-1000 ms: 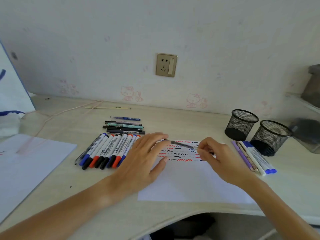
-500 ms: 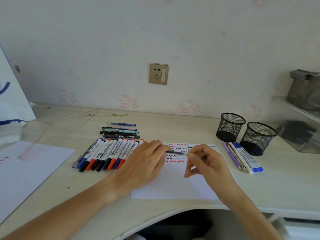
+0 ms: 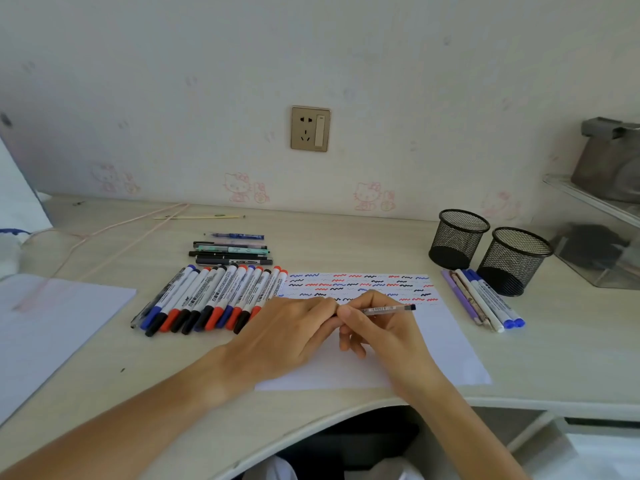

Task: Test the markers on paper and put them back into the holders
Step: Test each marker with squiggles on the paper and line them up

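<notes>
Hands meet over the white sheet of paper (image 3: 443,344) near the table edge: the slim clear-barrelled pen (image 3: 388,309), half a second ago stretched between them, is now pinched by the right hand (image 3: 384,327), suggesting capping. Left hand (image 3: 291,332) fingertips touch its hidden end. Farther right, two black mesh holders (image 3: 459,239) stand empty.
</notes>
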